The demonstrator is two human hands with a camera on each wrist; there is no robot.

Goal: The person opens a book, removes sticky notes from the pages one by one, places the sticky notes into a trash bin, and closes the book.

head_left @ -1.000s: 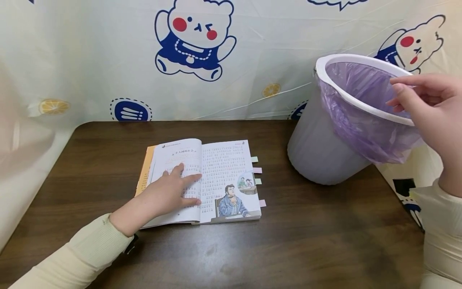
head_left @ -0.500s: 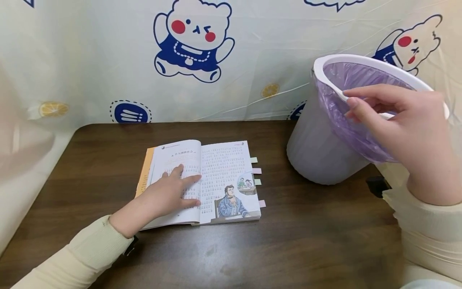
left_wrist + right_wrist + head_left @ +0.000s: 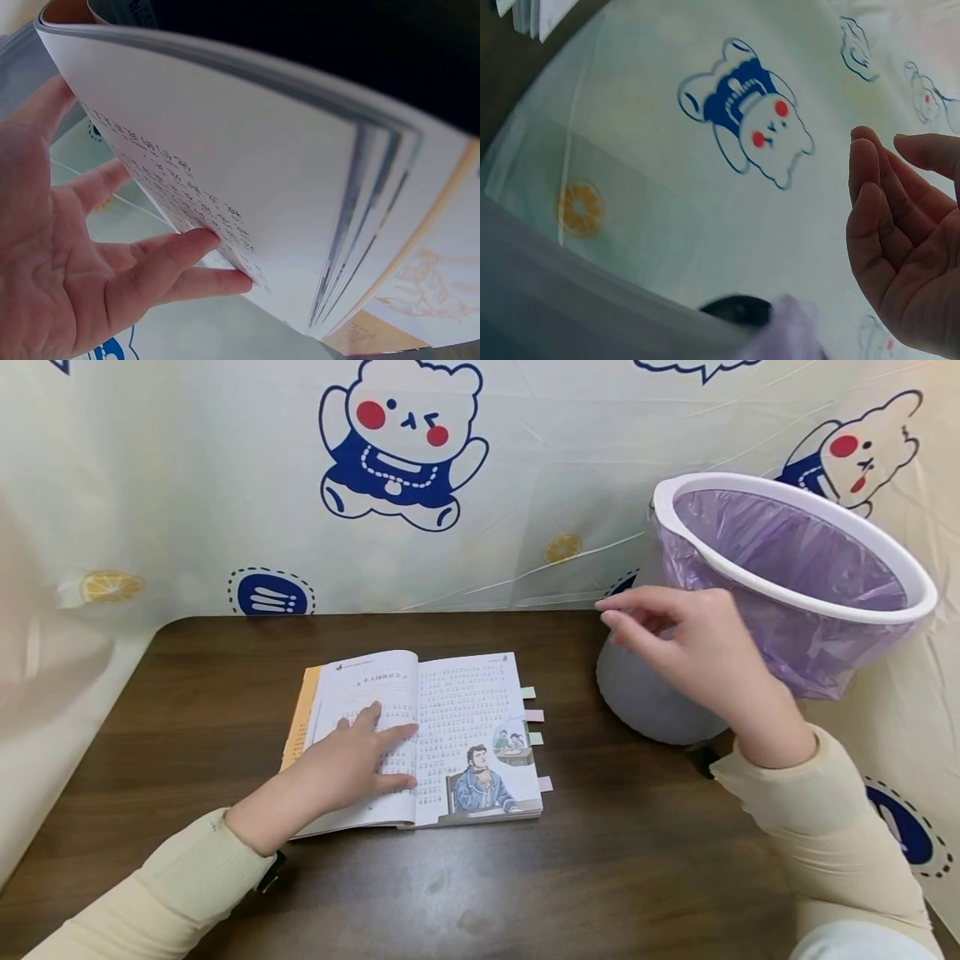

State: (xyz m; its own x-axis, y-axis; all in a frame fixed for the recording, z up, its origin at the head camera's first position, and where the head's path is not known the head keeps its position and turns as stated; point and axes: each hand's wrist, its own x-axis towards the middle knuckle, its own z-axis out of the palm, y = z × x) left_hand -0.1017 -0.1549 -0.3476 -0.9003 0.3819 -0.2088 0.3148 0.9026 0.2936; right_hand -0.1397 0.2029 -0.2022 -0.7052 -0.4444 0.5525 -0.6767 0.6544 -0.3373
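An open book (image 3: 468, 702) lies on the dark wooden table, with printed text and an illustration on its right page. My left hand (image 3: 341, 764) rests on the left page, its fingers spread towards the spine. In the left wrist view, fingertips touch the white page (image 3: 217, 120). My right hand (image 3: 690, 643) is raised in front of the grey bin (image 3: 656, 702), right of the book. Its fingers are loosely bent; the right wrist view shows a gap between thumb and fingertips and nothing held. Several coloured sticky tabs (image 3: 534, 716) poke out from the book's right edge.
The bin has a white rim (image 3: 813, 597) and a purple bag (image 3: 817, 660) lining it, and it leans to the right. Behind the table (image 3: 480, 885) hangs a pale curtain (image 3: 562, 452) printed with cartoon bears.
My right hand has moved left from over the bin's right side to in front of its left side, uncovering the rim. The left hand and the book stay where they were.
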